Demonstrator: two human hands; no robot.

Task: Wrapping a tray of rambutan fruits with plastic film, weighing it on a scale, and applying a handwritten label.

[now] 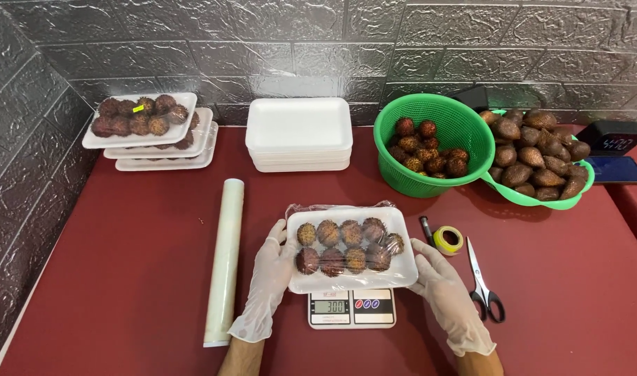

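Dark red table (123,278) against a grey embossed wall. I see the wrapped white tray of rambutans (350,249) resting on the small scale (351,308), centred between my gloved hands. My left hand (271,275) cups its left edge, fingers curled against the rim; my right hand (440,278) presses its right edge likewise. Scissors (483,282), tape roll (448,239) and film roll (224,261) lie nearby.
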